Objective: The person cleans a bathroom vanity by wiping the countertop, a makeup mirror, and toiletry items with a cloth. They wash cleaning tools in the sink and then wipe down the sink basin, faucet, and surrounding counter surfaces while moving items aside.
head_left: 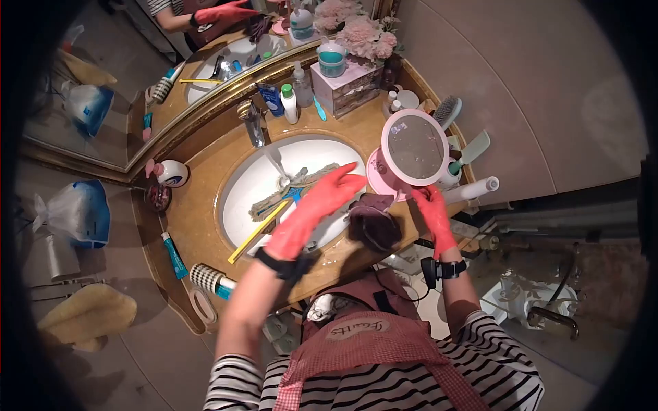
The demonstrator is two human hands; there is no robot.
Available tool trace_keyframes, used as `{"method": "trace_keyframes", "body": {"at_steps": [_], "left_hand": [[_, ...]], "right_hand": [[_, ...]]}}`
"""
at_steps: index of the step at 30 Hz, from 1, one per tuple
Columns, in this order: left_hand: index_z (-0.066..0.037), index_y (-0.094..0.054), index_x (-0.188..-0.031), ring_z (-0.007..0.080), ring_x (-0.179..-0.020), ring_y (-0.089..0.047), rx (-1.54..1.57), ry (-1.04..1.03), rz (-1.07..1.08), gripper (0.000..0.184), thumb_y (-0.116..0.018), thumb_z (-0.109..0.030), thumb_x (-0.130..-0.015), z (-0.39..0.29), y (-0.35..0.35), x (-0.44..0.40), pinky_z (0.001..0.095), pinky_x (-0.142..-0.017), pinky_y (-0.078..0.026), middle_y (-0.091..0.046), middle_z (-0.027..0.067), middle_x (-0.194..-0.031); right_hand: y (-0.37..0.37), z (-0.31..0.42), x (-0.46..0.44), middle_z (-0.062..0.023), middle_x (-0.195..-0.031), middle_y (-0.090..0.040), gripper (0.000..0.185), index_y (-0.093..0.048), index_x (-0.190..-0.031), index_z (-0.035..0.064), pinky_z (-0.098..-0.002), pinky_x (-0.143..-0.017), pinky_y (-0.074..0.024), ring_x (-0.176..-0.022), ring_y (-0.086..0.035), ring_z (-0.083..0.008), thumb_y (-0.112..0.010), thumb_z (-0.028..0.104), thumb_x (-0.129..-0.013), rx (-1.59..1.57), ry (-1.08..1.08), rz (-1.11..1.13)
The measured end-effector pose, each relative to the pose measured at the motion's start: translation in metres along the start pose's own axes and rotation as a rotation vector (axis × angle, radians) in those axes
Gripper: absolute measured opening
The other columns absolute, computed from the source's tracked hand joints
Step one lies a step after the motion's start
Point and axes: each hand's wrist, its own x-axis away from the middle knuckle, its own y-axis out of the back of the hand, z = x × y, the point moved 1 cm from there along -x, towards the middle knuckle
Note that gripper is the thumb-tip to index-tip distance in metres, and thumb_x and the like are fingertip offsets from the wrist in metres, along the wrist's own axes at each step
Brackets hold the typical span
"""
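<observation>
head view: left hand [336,190] hovers over the sink [240,188], fingers extended; right hand [431,207] pinches the pink mirror [415,147].

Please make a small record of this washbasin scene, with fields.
left hand: red-gloved, fingers extended above the sink
right hand: red-gloved, at the lower rim of the round mirror; grip unclear
faucet: water running
in sink: grey-green mop with yellow handle, handle reaching over the rim
between hands: dark purple cloth
behind sink: green-capped bottle, blue tube
</observation>
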Motion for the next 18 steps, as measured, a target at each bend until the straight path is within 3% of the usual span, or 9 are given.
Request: {"method": "trace_keyframes", "body": {"at_steps": [2,4,6,8,10,12,14,16,18], "left_hand": [[-0.004,-0.03,-0.144,0.0155,-0.112,-0.055,0.33,-0.025,0.056,0.068,-0.065,-0.026,-0.089,0.007,-0.034,-0.026,0.0294,-0.093,-0.046,-0.054,0.0069,-0.129],[-0.003,-0.036,-0.14,0.0147,-0.109,-0.057,0.397,0.062,-0.034,0.059,-0.063,-0.02,-0.091,0.003,-0.062,-0.052,0.0275,-0.09,-0.049,-0.057,0.0082,-0.124],[-0.001,-0.043,-0.135,0.0147,-0.103,-0.06,0.418,-0.191,-0.044,0.051,-0.062,-0.015,-0.09,0.016,-0.08,-0.071,0.0269,-0.085,-0.051,-0.061,0.0096,-0.117],[0.0,-0.046,-0.13,0.0167,-0.097,-0.062,0.404,-0.205,-0.135,0.046,-0.063,-0.011,-0.089,0.016,-0.087,-0.075,0.0296,-0.084,-0.052,-0.064,0.0106,-0.109],[0.0,-0.047,-0.13,0.0167,-0.095,-0.063,0.553,-0.399,-0.088,0.047,-0.063,-0.008,-0.087,0.052,-0.09,-0.106,0.0304,-0.082,-0.053,-0.065,0.0108,-0.109],[-0.002,-0.05,-0.128,0.0177,-0.095,-0.064,0.051,-0.182,-0.347,0.046,-0.062,-0.006,-0.084,0.017,-0.09,-0.082,0.0315,-0.082,-0.052,-0.067,0.012,-0.107],[-0.005,-0.054,-0.126,0.0189,-0.094,-0.065,-0.026,-0.31,-0.421,0.044,-0.061,-0.008,-0.082,0.019,-0.09,-0.082,0.0325,-0.081,-0.052,-0.068,0.0124,-0.105],[-0.005,-0.053,-0.126,0.0211,-0.093,-0.066,-0.084,-0.252,-0.434,0.045,-0.062,-0.009,-0.082,0.008,-0.084,-0.068,0.0328,-0.081,-0.052,-0.067,0.0137,-0.104],[-0.005,-0.053,-0.126,0.0233,-0.093,-0.066,-0.145,-0.205,-0.416,0.045,-0.063,-0.01,-0.082,0.006,-0.078,-0.062,0.033,-0.081,-0.053,-0.067,0.015,-0.104]], "right_hand": [[0.003,0.002,-0.01,-0.0061,-0.09,-0.067,0.029,-0.062,-0.108,0.0006,-0.0265,-0.074,-0.0493,-0.079,-0.062,-0.013,-0.068,0.014,-0.083,0.062,0.03,-0.002],[-0.006,-0.013,-0.011,-0.0105,-0.096,-0.069,0.029,-0.063,-0.109,0.0015,-0.029,-0.079,-0.0499,-0.087,-0.065,-0.0147,-0.068,0.011,-0.082,0.321,0.115,0.099],[-0.017,0.002,0.004,-0.0112,-0.105,-0.068,0.032,-0.062,-0.114,0.0026,-0.0303,-0.084,-0.0487,-0.097,-0.064,-0.0159,-0.067,0.012,-0.084,0.331,0.48,0.17],[-0.018,-0.018,0.002,-0.0099,-0.111,-0.065,0.036,-0.059,-0.12,0.0032,-0.0298,-0.086,-0.0473,-0.1,-0.061,-0.0152,-0.066,0.012,-0.086,0.037,0.24,0.028],[-0.009,0.007,0.003,-0.0074,-0.114,-0.062,0.04,-0.055,-0.124,0.0034,-0.0291,-0.085,-0.0467,-0.099,-0.058,-0.0138,-0.066,0.012,-0.087,0.091,0.133,0.026],[-0.004,-0.02,-0.017,-0.0062,-0.114,-0.06,0.043,-0.052,-0.126,0.0015,-0.0271,-0.085,-0.0452,-0.099,-0.056,-0.0115,-0.067,0.011,-0.087,-0.062,0.138,0.06],[-0.008,-0.022,-0.028,-0.0062,-0.117,-0.058,0.048,-0.049,-0.129,0.0,-0.027,-0.088,-0.0439,-0.103,-0.054,-0.0112,-0.068,0.01,-0.086,-0.184,0.083,0.113],[-0.015,-0.011,-0.029,-0.008,-0.12,-0.057,0.052,-0.047,-0.13,-0.0018,-0.0269,-0.091,-0.0426,-0.105,-0.054,-0.013,-0.069,0.009,-0.085,-0.193,0.06,0.199],[-0.023,-0.006,-0.031,-0.0096,-0.121,-0.057,0.054,-0.045,-0.132,-0.0023,-0.0282,-0.093,-0.0427,-0.106,-0.054,-0.0152,-0.07,0.009,-0.084,-0.209,0.12,0.127]]}}
